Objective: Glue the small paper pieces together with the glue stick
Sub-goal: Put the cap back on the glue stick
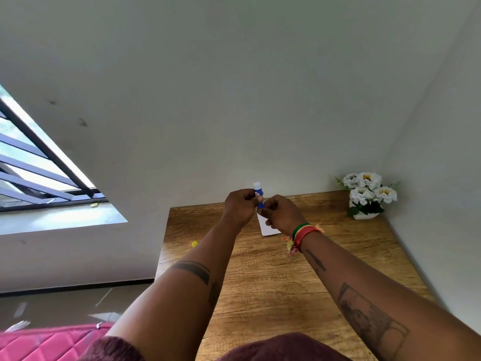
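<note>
Hands raised together over the far half of a wooden table, both arms reaching out from the near edge. Left hand has its fingers curled round the blue glue stick, which stands nearly upright with its pale end pointing up above the knuckles. Right hand sits just beside the left, thumb and fingers pinched at the lower end of the stick; whether they grip the stick itself or a small paper piece there cannot be told, as the fingertips cover the spot. White paper shows below and behind the right hand, its lower edge against the tabletop; whether it is held or lying flat is not clear. Right wrist carries a woven bracelet in green, red and yellow with frayed ends. Small yellow object rests at the left edge of the table, well apart from the hands. White flowers in a white pot stand in the far right corner of the table, against the wall. Barred window at far left. Pink quilted surface lies at near left, below table level.
</note>
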`<state>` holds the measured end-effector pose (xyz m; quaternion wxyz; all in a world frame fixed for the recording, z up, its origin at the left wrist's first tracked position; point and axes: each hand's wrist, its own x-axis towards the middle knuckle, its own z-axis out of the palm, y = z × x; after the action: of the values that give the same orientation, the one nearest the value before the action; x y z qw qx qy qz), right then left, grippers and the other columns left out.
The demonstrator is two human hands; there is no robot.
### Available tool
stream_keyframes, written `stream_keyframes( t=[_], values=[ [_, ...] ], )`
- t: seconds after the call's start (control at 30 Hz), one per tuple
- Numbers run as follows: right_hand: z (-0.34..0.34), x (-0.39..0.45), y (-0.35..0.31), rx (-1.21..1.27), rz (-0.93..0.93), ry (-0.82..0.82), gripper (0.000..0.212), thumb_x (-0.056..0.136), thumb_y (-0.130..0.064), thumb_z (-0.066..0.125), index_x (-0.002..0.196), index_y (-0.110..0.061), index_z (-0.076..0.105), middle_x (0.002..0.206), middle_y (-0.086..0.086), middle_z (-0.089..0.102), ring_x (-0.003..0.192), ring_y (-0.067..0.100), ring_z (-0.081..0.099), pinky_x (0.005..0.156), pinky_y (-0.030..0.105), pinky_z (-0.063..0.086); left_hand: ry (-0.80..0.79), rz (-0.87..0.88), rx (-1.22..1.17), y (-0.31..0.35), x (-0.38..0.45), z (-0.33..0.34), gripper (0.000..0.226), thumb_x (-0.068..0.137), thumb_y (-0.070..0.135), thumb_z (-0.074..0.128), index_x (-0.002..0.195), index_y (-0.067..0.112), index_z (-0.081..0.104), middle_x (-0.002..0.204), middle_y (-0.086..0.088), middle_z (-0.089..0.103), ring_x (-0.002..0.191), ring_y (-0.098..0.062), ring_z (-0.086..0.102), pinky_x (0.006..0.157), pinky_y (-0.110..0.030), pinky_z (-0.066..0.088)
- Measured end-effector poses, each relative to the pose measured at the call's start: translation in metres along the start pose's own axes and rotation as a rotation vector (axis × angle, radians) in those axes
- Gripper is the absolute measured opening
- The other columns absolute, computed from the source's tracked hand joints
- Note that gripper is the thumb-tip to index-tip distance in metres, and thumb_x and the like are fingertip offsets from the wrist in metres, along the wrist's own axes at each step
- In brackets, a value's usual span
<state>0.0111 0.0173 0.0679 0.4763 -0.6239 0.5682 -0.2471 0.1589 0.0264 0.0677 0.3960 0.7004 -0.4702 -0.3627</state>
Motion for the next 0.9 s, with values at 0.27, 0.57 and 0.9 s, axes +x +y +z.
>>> stream_keyframes(
  t=[0.27,0.57,0.9],
  values=[
    [0.024,0.009,-0.001,-0.128,-0.046,-0.026,0.014,0.088,-0.029,0.076,0.093,-0.02,0.067,0.091,-0.002,0.071,0.079,0.021,0.071,0.075,0.042,0.059,0.026,-0.048,-0.022,-0.012,-0.012,-0.019,0.019,0.094,0.026,0.073,0.112,0.021,0.078,0.082,0.022,0.067,0.082,0.0,0.063,0.066,-0.02,0.046],
    [0.109,0.011,-0.007,-0.196,-0.048,-0.296,0.019,0.089,-0.008,0.063,0.095,-0.026,0.064,0.094,0.002,0.072,0.088,0.025,0.069,0.081,0.04,0.056,0.191,-0.167,0.092,-0.079,-0.038,-0.08,0.018,0.093,0.03,0.074,0.108,0.022,0.079,0.083,0.011,0.071,0.084,-0.014,0.068,0.071,-0.03,0.051],
    [0.237,0.016,-0.006,-0.478,-0.128,-0.261,0.045,0.085,-0.026,0.078,0.127,-0.027,0.063,0.128,0.009,0.055,0.109,0.028,0.062,0.084,0.03,0.046,0.28,-0.395,0.1,-0.166,-0.077,-0.154,0.027,0.094,0.03,0.073,0.12,0.021,0.075,0.115,0.004,0.076,0.094,-0.006,0.06,0.081,-0.024,0.042]
  ],
)
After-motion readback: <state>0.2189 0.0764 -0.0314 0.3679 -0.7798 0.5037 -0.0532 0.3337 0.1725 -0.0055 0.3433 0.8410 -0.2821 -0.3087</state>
